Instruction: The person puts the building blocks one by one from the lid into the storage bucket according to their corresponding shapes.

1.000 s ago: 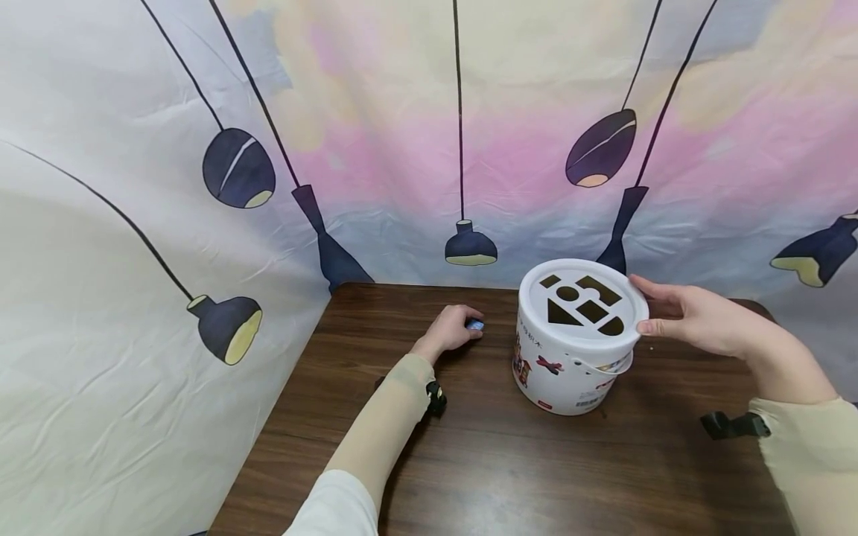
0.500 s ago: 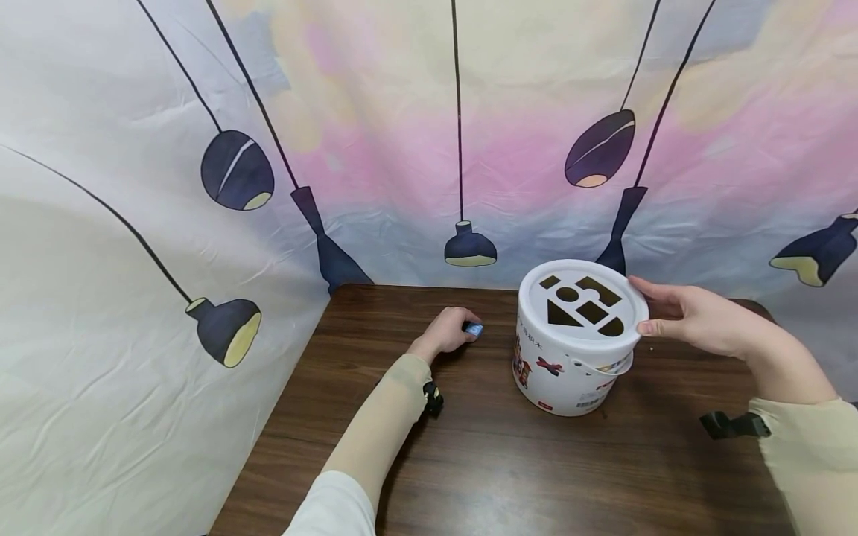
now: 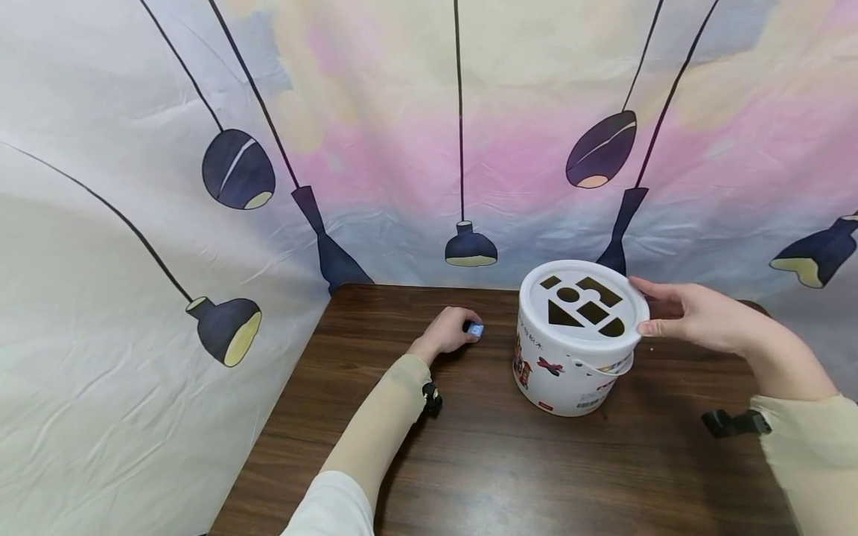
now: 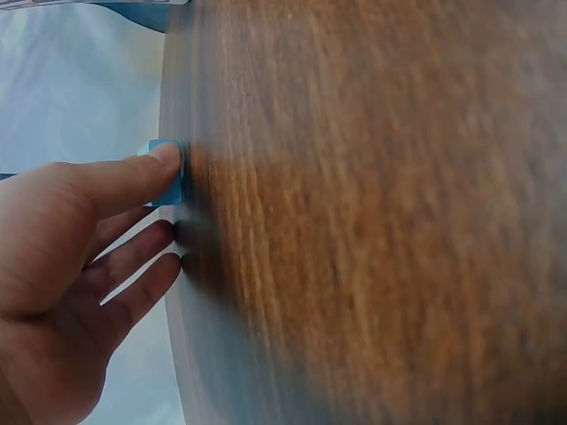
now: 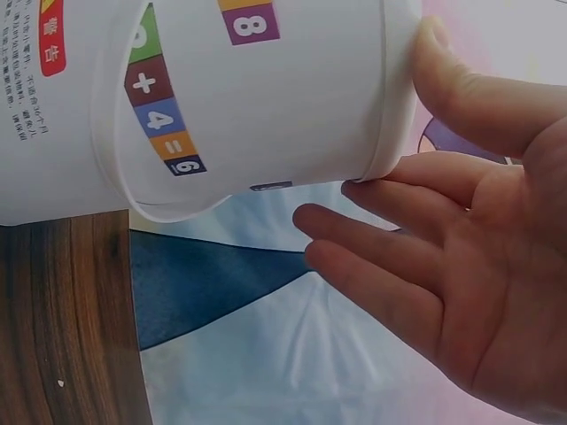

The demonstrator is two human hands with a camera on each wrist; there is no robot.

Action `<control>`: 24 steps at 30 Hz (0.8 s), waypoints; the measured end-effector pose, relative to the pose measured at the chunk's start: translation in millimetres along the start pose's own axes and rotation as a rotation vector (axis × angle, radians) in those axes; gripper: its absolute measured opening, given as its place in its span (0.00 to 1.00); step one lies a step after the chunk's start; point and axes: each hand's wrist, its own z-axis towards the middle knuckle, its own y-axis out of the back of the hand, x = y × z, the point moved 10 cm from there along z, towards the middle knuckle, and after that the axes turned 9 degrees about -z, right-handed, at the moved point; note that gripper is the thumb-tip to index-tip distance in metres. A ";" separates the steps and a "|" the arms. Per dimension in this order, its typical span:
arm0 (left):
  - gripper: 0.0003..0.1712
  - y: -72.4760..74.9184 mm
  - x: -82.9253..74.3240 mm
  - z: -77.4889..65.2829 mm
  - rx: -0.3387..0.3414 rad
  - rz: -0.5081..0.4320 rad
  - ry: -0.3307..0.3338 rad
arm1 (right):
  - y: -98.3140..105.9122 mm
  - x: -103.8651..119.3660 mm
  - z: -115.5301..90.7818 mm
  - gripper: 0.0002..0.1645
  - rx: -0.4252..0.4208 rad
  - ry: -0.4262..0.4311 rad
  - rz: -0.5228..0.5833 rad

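Low over the dark wooden table, my left hand [image 3: 447,330] pinches a small light-blue block [image 3: 476,330] between thumb and fingers. In the left wrist view, the thumb presses the near face of the block [image 4: 166,195], close to the tabletop, and the other fingers hang loose below it. A white bucket [image 3: 563,380] stands upright to the right, its white lid [image 3: 529,299] cut with several shaped holes. My right hand [image 3: 704,318] holds the lid's right rim with thumb and index finger. In the right wrist view, its remaining fingers [image 5: 376,292] extend loosely beside the bucket.
The wooden table [image 3: 482,461] ends at the back against a hanging cloth [image 3: 402,149] printed with lamps. A thin white handle [image 3: 620,368] hangs down the bucket's front. Black straps sit at both wrists.
The left hand and the block have shifted very slightly toward the near side, and more of the block's blue face shows. The right hand and the bucket stay where they were.
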 end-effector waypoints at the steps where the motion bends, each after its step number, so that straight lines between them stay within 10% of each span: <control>1: 0.17 0.4 0.0 -0.1 -0.003 -0.001 -0.002 | 0.7 -0.1 0.2 0.53 0.000 -0.002 -0.010; 24: 0.20 12.2 -15.3 -12.7 -0.030 -0.190 -0.056 | 0.5 4.3 -0.4 0.54 0.025 -0.008 0.040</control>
